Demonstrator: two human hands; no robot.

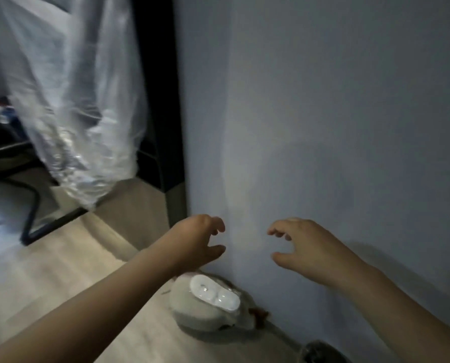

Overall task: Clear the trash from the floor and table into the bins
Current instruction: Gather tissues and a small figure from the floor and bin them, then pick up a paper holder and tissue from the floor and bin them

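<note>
A crumpled whitish plastic package (205, 302) with a white two-dimple tray on top lies on the wood floor against the wall. A small brown scrap (258, 314) lies right beside it at the wall's foot. My left hand (197, 239) hovers just above and behind the package, fingers curled and apart, holding nothing. My right hand (305, 244) is level with it to the right, in front of the wall, also empty with spread fingers. A clear plastic bag (72, 106) hangs at upper left, blurred by motion.
A grey-blue wall (336, 113) fills the right half. A dark door frame or cabinet edge (161, 100) stands left of it. Black metal furniture legs (35, 218) rest on the floor at left. A dark round object (320, 352) sits at the bottom edge by the wall.
</note>
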